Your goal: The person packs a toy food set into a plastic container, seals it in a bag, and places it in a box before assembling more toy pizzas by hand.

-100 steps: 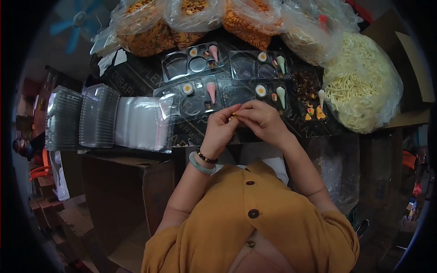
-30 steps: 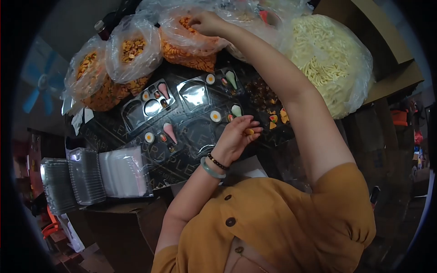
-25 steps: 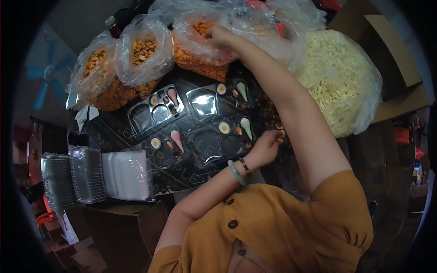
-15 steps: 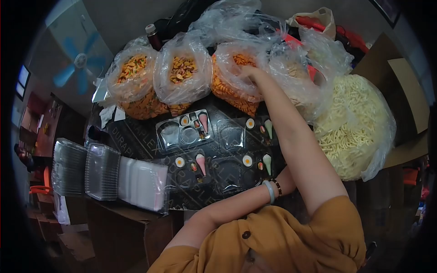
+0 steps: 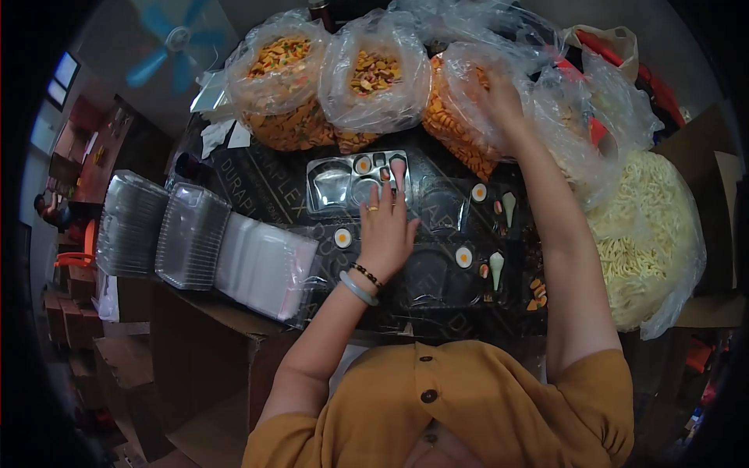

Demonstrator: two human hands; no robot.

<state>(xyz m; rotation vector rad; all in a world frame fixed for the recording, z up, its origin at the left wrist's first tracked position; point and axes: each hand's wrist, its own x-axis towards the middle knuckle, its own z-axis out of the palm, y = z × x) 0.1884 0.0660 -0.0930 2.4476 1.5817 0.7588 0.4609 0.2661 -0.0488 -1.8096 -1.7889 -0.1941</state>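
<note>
Four clear compartment trays lie on a black mat, each with small toy foods: a fried egg (image 5: 463, 257), a cone, small bits. My left hand (image 5: 384, 228), with a ring and two bracelets, lies flat over the near left tray (image 5: 337, 248). Its fingertips reach the far left tray (image 5: 335, 186) beside a pink cone (image 5: 398, 168). I see nothing held in it. My right hand (image 5: 499, 92) reaches up into a plastic bag of orange pieces (image 5: 452, 125). The plastic blurs its fingers, so its grip is unclear.
Two more bags of mixed pieces (image 5: 285, 78) (image 5: 376, 76) stand at the back, and a big bag of pale sticks (image 5: 651, 249) at the right. Stacks of clear lids (image 5: 156, 230) and plastic sleeves (image 5: 261, 265) lie at the left, over an open cardboard box (image 5: 211, 351).
My left hand has swung from under my right arm, near the right trays, over to the left trays. My right hand has stayed in the orange bag. The view has shifted.
</note>
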